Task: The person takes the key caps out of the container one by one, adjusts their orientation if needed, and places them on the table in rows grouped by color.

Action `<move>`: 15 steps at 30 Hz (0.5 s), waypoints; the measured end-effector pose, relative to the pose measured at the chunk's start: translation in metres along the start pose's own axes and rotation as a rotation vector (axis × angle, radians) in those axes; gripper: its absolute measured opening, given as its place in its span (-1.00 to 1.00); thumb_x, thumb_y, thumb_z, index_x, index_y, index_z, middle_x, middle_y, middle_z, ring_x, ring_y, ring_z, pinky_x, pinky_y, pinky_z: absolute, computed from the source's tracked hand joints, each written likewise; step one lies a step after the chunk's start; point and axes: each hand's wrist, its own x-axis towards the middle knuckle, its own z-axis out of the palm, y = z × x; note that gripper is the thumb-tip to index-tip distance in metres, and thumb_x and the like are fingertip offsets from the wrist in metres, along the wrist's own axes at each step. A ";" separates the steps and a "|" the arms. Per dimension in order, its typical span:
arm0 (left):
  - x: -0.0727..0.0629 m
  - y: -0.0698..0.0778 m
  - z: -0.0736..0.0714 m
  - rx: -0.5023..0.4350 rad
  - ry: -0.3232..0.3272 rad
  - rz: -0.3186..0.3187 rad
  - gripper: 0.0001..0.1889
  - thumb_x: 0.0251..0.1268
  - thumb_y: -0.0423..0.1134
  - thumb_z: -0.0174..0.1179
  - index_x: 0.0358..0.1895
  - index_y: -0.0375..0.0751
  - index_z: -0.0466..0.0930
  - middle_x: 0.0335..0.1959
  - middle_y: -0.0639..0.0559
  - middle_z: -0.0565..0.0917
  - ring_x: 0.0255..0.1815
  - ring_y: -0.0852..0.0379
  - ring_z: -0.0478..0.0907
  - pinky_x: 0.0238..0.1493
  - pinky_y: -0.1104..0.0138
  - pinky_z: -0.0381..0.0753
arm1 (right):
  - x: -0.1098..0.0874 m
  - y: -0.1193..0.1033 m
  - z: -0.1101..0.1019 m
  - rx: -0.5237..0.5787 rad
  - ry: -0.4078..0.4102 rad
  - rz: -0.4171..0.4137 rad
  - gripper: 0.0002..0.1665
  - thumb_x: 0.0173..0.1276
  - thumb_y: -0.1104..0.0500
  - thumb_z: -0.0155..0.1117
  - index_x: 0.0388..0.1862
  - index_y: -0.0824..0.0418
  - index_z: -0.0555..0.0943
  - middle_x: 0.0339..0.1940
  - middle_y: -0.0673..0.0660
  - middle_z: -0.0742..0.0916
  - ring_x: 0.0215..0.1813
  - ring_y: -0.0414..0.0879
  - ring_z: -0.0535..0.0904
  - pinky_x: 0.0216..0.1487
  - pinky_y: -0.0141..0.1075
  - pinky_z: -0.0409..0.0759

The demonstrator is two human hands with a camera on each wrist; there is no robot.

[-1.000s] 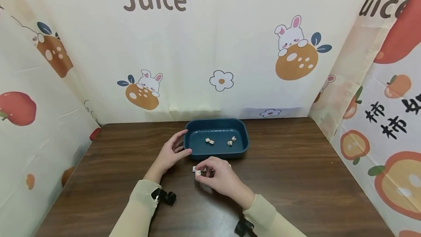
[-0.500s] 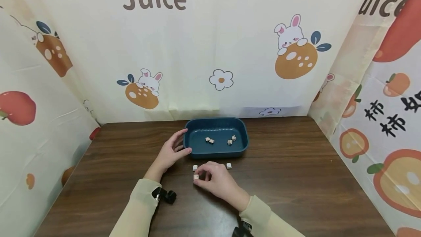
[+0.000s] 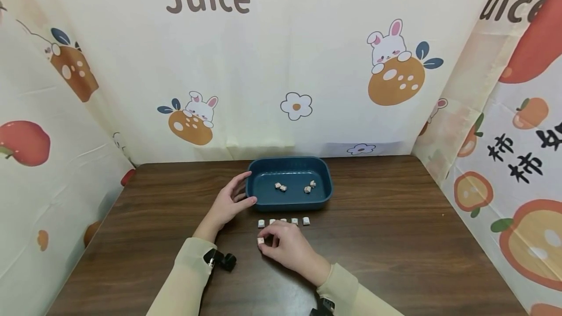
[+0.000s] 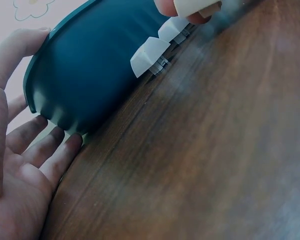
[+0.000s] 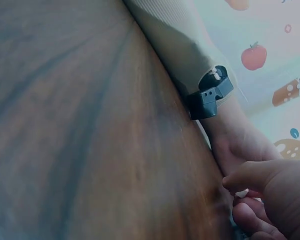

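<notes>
My right hand [image 3: 287,247] pinches a pale keycap [image 3: 261,241] between thumb and fingertips, just on the near side of a row of white keycaps [image 3: 306,221]. Part of the row is hidden behind that hand. In the left wrist view the row's end keycap [image 4: 149,56] shows its clear stem against the wood. A dark blue tray [image 3: 291,206] lies beyond the row. My left hand [image 3: 226,206] touches the tray's left end with spread fingers. In the right wrist view only a white sliver of the pinched keycap [image 5: 242,193] shows between the fingers.
Inside the tray lie several loose keycaps [image 3: 283,188], in two small groups. The brown wooden table [image 3: 395,238] stretches to both sides. Printed curtains [image 3: 263,62] stand behind it and at its sides. Black wrist cameras [image 3: 226,261] sit on both sleeves.
My right hand has drawn back toward me with the keycap pinched, uncovering more of the row behind it. The left hand stays at the tray, which has not moved.
</notes>
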 end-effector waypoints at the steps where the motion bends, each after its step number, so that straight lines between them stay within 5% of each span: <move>1: 0.000 0.000 0.000 0.001 0.000 -0.002 -0.18 0.48 -0.28 0.46 0.71 -0.15 0.27 0.73 -0.14 0.29 0.68 -0.26 0.32 0.53 -0.18 0.43 | 0.000 0.000 0.000 -0.002 -0.002 0.003 -0.83 0.38 0.22 0.63 -0.08 0.07 0.85 -0.23 -0.08 0.78 -0.39 -0.40 0.54 -0.35 -0.52 0.57; 15: 0.000 -0.001 0.000 0.010 0.000 -0.009 -0.20 0.50 -0.32 0.43 0.71 -0.14 0.27 0.73 -0.11 0.29 0.69 -0.25 0.31 0.54 -0.23 0.41 | -0.001 0.003 0.003 -0.024 0.042 -0.062 -0.82 0.38 0.22 0.65 -0.07 0.14 0.85 -0.25 -0.02 0.75 -0.35 -0.37 0.56 -0.32 -0.52 0.57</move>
